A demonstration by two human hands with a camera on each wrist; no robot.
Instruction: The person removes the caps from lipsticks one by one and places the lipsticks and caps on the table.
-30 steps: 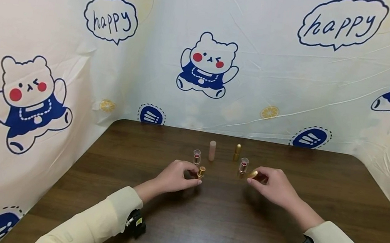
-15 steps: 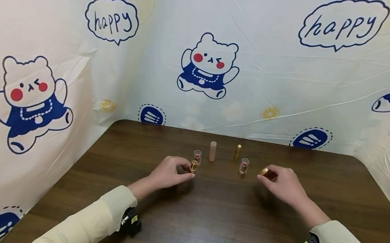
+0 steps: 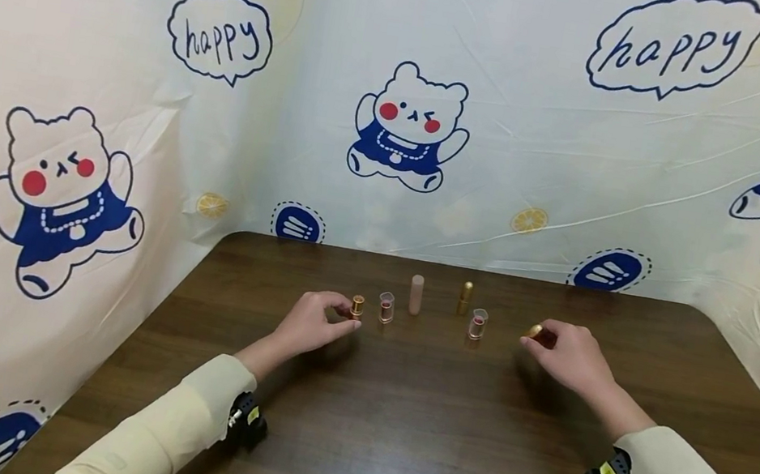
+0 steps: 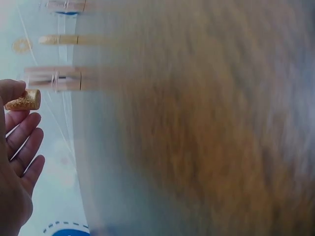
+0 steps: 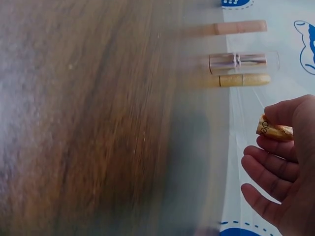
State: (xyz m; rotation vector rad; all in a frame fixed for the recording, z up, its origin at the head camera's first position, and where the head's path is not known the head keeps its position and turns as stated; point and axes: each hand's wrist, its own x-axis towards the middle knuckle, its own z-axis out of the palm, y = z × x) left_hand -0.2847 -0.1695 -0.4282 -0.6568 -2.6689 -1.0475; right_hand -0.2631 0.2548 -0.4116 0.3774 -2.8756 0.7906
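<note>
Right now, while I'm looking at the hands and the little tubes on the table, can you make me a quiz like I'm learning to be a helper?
1. Pick one: how many tubes stand on the table with no hand holding them? A) two B) four C) six
2. True or false: the right hand is holding nothing.
3. Name it: which of the standing tubes is nearest the left hand?

Key
1. B: a pink tube, a gold tube, a leftmost clear-capped lipstick and a rightmost clear-capped lipstick.
2. False: it pinches a gold tube piece.
3. The leftmost clear-capped lipstick.
</note>
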